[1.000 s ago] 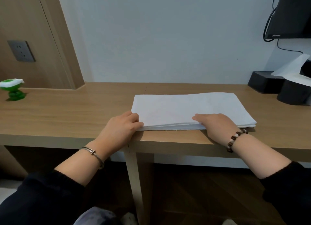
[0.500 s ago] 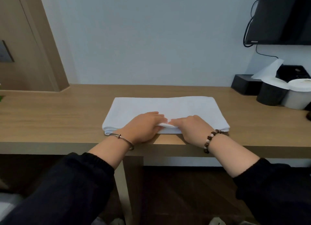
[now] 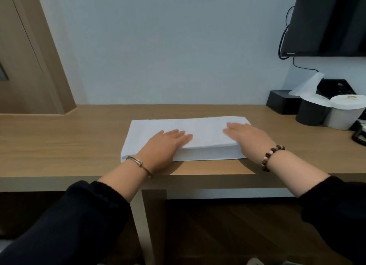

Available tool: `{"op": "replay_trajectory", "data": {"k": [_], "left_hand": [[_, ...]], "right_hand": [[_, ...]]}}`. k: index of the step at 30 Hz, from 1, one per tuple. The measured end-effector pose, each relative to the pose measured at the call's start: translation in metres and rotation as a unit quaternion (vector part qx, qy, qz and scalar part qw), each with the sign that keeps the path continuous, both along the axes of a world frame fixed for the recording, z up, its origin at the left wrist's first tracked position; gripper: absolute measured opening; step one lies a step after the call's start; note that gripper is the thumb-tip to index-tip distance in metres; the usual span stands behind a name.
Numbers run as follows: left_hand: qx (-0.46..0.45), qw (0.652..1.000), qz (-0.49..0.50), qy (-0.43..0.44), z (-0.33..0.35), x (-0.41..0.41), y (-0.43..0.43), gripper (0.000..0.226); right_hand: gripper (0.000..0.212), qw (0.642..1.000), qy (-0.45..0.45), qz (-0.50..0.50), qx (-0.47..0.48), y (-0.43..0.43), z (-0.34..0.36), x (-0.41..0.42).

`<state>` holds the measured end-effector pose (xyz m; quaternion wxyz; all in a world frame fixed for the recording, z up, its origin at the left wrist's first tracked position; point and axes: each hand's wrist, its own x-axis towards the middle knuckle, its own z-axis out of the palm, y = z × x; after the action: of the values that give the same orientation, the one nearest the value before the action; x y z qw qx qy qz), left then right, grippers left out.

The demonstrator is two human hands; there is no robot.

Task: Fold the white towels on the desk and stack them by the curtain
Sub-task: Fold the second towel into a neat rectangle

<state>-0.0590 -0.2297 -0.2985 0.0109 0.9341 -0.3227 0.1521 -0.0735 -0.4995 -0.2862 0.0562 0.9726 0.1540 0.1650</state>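
A white towel [image 3: 206, 133] lies folded into a long flat rectangle on the wooden desk [image 3: 59, 145], near its front edge. A folded layer lies over its far part, and a lower layer shows along the near edge. My left hand [image 3: 164, 145] lies flat on the towel's left half with straight fingers. My right hand [image 3: 247, 136] presses flat on the right half, fingers pointing to the far left. Neither hand grips the cloth. No curtain is in view.
At the desk's right end stand a black tissue box [image 3: 283, 101], a black cup [image 3: 313, 112] and a white cup [image 3: 345, 114]. A dark screen [image 3: 324, 21] hangs on the wall above them. A wooden panel [image 3: 29, 52] rises at the left.
The near edge that my hands pinched at the middle has been folded away from me over the towel. Both hands have moved apart and now lie flat on the narrower towel.
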Motion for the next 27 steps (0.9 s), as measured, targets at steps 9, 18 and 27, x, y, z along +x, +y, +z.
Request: {"op": "replay_trajectory", "data": {"k": [9,18,27], "left_hand": [[-0.009,0.991,-0.038,0.131,-0.011,0.001,0.005,0.045],[0.053,0.987,-0.017,0.148,-0.017,0.003,0.010,0.047],[0.051,0.987,0.011,0.153,-0.017,0.001,0.007,0.052]], "right_hand": [[0.075,0.996,0.089,0.011,-0.021,-0.016,-0.015,-0.003],[0.077,0.964,0.200,-0.116,-0.128,-0.012,-0.002,-0.010],[0.071,0.967,0.196,-0.164,0.002,0.014,0.003,-0.020]]}}
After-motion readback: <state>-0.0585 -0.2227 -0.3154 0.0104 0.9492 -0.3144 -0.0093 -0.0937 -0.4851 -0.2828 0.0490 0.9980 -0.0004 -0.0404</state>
